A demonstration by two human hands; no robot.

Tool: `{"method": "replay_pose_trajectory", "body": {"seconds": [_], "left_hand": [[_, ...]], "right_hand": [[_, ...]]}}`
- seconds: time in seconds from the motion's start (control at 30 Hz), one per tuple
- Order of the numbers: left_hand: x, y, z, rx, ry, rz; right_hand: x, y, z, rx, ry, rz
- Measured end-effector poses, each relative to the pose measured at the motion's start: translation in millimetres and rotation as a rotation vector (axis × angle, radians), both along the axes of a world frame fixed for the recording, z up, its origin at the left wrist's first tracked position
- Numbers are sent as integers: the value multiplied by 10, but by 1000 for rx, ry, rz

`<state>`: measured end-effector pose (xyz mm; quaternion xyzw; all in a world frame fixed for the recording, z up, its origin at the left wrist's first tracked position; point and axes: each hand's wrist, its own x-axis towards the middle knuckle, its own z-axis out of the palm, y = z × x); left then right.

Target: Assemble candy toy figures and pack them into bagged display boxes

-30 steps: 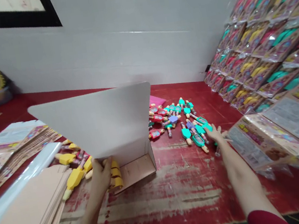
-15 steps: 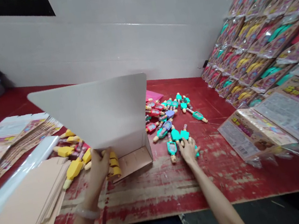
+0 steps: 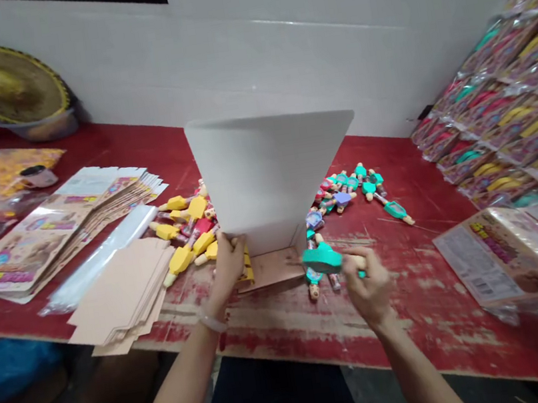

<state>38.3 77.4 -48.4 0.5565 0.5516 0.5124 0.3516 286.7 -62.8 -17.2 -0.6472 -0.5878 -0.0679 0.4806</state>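
Left hand [image 3: 226,272] is clamped on the edge of a white cardboard box [image 3: 270,174], and right hand [image 3: 367,279] is pinching a teal toy [image 3: 322,261] just beside it, hands a bit apart. Both are over a red table [image 3: 421,340], with yellow toys [image 3: 186,241] left of the box, more teal toys [image 3: 348,189] behind it, and bagged packs [image 3: 513,111] stacked far right.

Teal-and-tan toy figure [image 3: 322,261], open white cardboard display box [image 3: 265,175]
Figure held sideways, just beside the box's tan base [image 3: 271,268]; tall back panel stands tilted.
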Motion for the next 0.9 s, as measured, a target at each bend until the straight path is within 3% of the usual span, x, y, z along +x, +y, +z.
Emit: {"method": "replay_pose_trajectory", "body": {"seconds": [0.1, 0.2, 0.27, 0.4, 0.6, 0.77, 0.9], "left_hand": [[11, -4, -18, 1, -29, -19], [21, -15, -34, -3, -58, -48], [26, -22, -37, 2, -64, -64], [31, -30, -24, 20, -66, -59], [31, -50, -13, -12, -59, -47], [32, -53, -27, -51, -90, -55], [27, -33, -36, -25, -95, -53]], "right_hand": [[-419, 456, -177, -142, -142, 217], [-689, 873, -291, -409, -303, 221], [-780, 1018, -252, -544, -401, 198], [-897, 1071, -41, -709, -576, 163], [-1119, 1110, 136, -768, -654, 206], [-1197, 1194, 137, -763, -659, 328], [-1241, 1191, -2, -797, -526, 366]]}}
